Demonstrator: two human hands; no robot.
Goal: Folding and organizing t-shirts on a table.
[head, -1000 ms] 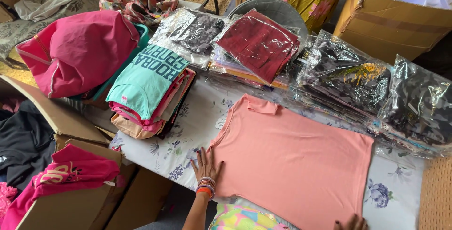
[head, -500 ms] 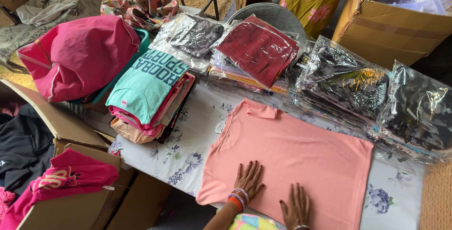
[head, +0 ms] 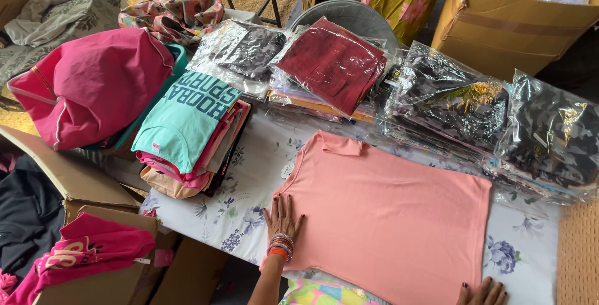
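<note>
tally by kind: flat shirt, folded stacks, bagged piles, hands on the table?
Flat pink shirt: 1
Stack of folded unbagged shirts: 1
Piles of plastic-bagged garments: 4 (dark, maroon, dark patterned, grey)
Hands: 2 (left hand, right hand)
Total: 8

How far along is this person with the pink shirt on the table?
Looks done: the pink shirt lies spread flat on the flowered tablecloth, with few wrinkles. In hand: the left hand presses flat on its near left edge, and the right hand rests at its near right corner. Left: it is not yet folded, unlike the folded stack and the bagged garments beside it.
</note>
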